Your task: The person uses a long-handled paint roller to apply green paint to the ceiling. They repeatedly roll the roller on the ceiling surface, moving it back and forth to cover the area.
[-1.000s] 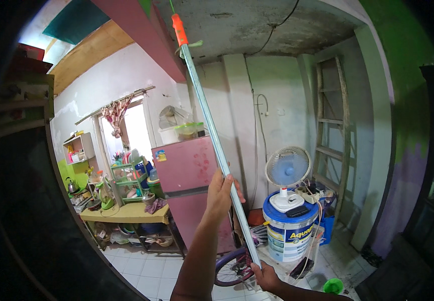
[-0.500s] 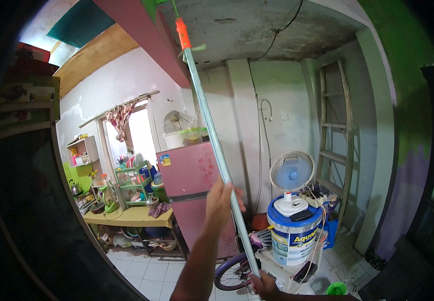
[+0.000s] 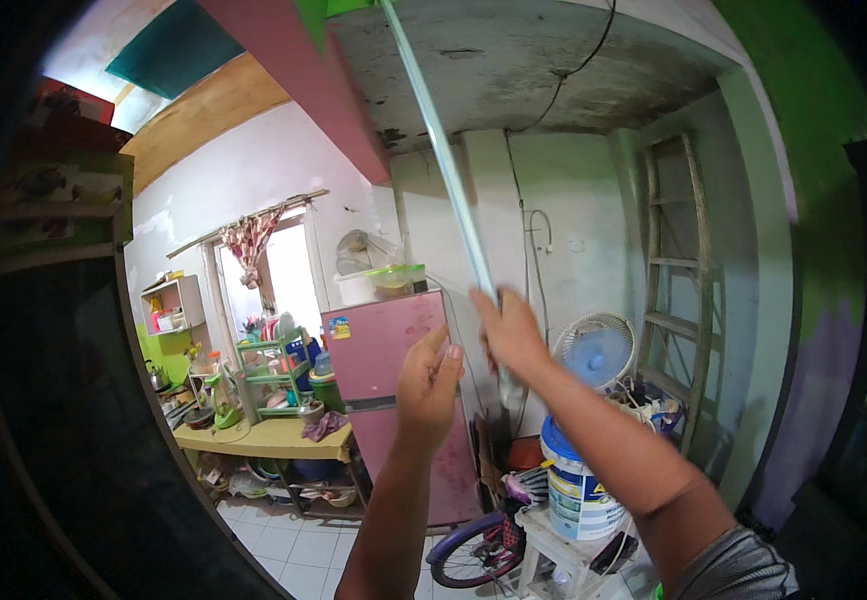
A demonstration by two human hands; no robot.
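A long pale blue-green pole (image 3: 440, 150) slants up from my hands toward the grey concrete ceiling (image 3: 553, 70), and its top end runs out of view. My right hand (image 3: 509, 336) is shut around the pole, with the arm stretched upward. My left hand (image 3: 429, 385) is raised just left of the pole and a little lower. Its fingers are loosely curled and it is not on the pole. The lower end of the pole is hidden behind my right hand and arm.
A pink fridge (image 3: 393, 350) stands straight ahead, with a white fan (image 3: 598, 350) and a wooden ladder (image 3: 673, 290) against the wall on the right. Below are a blue-and-white paint bucket (image 3: 578, 490), a bicycle (image 3: 473, 550), a cluttered yellow table (image 3: 263, 437) and a dark cabinet edge (image 3: 73, 420).
My right hand has come up from low on the pole and now grips it above the left. My left hand has come off the pole. The pole's orange tip has left the view.
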